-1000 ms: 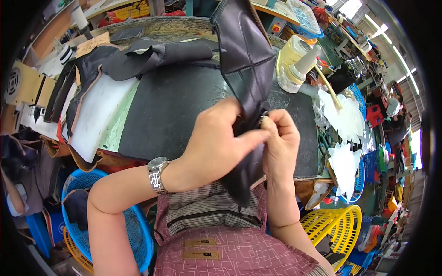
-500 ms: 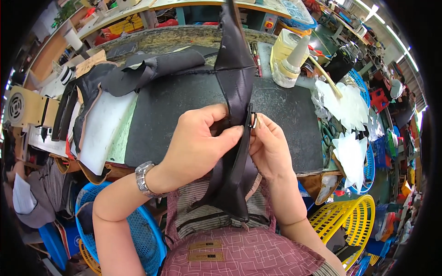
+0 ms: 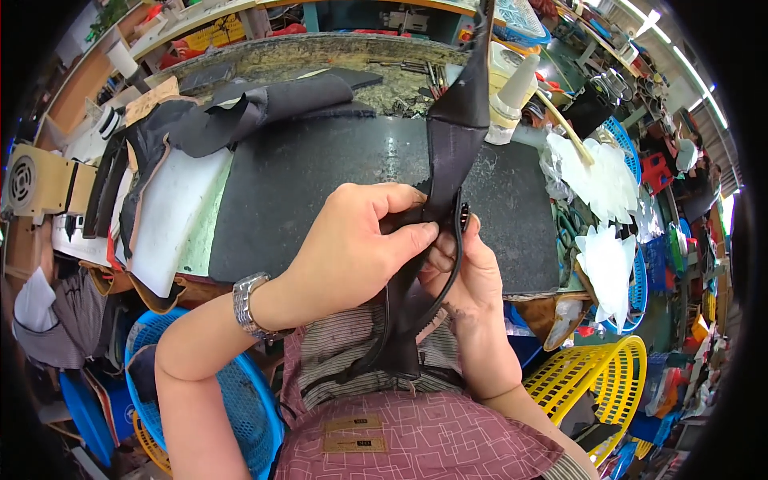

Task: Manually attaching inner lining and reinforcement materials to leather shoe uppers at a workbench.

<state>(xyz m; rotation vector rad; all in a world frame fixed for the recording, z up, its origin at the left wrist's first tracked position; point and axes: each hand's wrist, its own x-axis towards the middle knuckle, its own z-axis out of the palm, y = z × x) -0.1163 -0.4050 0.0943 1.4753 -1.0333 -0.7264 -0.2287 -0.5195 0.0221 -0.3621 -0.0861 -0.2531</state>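
Black matting covers the big work surface (image 3: pixel 320 200) that fills the middle of the view, its near edge running just above the person's lap. Heaped on its left end lies a pile of dark leather pieces (image 3: pixel 240 112) over a white foam sheet (image 3: pixel 172 208). Below that, to the person's left, a blue plastic basket (image 3: pixel 240 400) sits on the floor, and a yellow basket (image 3: pixel 588 376) stands on the right side. White cut-out sheets (image 3: pixel 600 172) are stacked along the right end of the bench, near a pale glue bottle (image 3: pixel 512 100) with a cone-shaped nozzle.

Over the mat's near edge, close to the chest, hangs a long black leather strip (image 3: pixel 456 136); it rises toward the top of the frame and drops down past the striped apron into the lap, with a dark cord-like edge looping beside it. The left hand (image 3: pixel 360 240), a metal wristwatch (image 3: pixel 248 308) on its wrist, is curled round the strip from the left, thumb and fingers pinching the folded leather. The right hand (image 3: pixel 468 272) sits under and behind the strip, fingers bent and closed against it, touching the left hand's fingertips. A small dark metal fitting (image 3: pixel 464 214) shows just above the right thumb, at the strip's edge.
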